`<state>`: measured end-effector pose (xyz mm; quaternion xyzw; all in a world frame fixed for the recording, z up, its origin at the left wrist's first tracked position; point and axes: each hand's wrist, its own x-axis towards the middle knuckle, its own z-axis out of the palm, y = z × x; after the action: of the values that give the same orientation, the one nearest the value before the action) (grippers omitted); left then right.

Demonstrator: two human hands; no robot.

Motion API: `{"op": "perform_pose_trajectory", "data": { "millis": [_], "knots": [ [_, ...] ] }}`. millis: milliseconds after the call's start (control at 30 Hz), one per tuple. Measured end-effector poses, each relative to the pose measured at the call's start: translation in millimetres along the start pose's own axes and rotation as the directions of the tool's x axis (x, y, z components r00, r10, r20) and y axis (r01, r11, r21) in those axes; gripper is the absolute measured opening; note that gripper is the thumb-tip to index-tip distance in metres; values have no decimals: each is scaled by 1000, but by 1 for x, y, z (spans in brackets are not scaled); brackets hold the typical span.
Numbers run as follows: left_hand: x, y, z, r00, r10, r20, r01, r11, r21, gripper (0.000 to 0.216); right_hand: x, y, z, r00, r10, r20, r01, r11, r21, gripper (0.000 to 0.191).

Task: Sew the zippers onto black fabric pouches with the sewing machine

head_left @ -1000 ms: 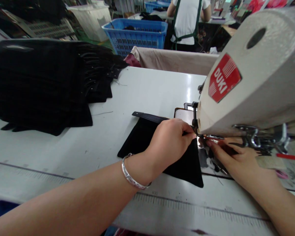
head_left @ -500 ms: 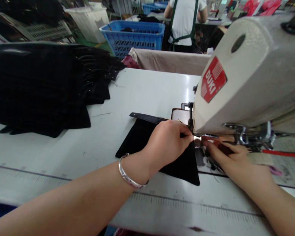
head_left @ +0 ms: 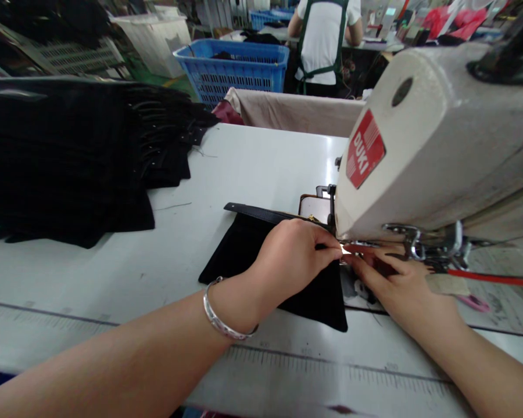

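A black fabric piece (head_left: 230, 244) lies under my left hand (head_left: 294, 261), with a dark strip (head_left: 255, 213) and a bit of gold zipper along its far edge. My left thumb and forefinger pinch its right edge close to the needle area of the sewing machine (head_left: 409, 133). From the right, my right hand (head_left: 401, 287) reaches under the machine head, thumb and forefinger drawn together near the left fingertips. Whatever sits between those right fingertips is too small to make out. A silver bracelet (head_left: 222, 322) circles my left wrist.
A big stack of black pieces (head_left: 70, 162) covers the table's left side. Ruler markings (head_left: 305, 360) run along the front of the white table. Beyond stand a cloth-lined bin (head_left: 296, 113), a blue basket (head_left: 235, 69) and a person (head_left: 322, 43) facing away.
My right fingertips have come closer to the left ones beside the needle area. The left hand keeps its pinch on the fabric. The whole view has shifted slightly.
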<state>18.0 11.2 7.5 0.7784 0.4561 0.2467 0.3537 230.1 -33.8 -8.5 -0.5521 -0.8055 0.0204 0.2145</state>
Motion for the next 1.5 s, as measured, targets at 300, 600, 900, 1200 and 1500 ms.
{"op": "perform_pose_trajectory", "data": {
  "millis": [300,600,900,1200,1500],
  "knots": [
    [-1,8,1,997,1,-76,5,997,74,15,-1,13,6,995,75,62,-81,991,106,29],
    [0,7,1,995,-47,-87,52,997,55,16,-14,34,7,984,153,90,-162,981,106,31],
    [2,7,1,995,-67,-75,72,995,73,16,-14,32,8,989,140,54,-143,988,51,30],
    [3,7,1,995,-61,-74,69,991,113,15,-11,23,6,994,96,46,-95,995,-7,32],
    [3,8,2,995,-51,-87,65,984,165,15,-5,2,7,995,96,-9,-96,995,-24,35]
  ]
}}
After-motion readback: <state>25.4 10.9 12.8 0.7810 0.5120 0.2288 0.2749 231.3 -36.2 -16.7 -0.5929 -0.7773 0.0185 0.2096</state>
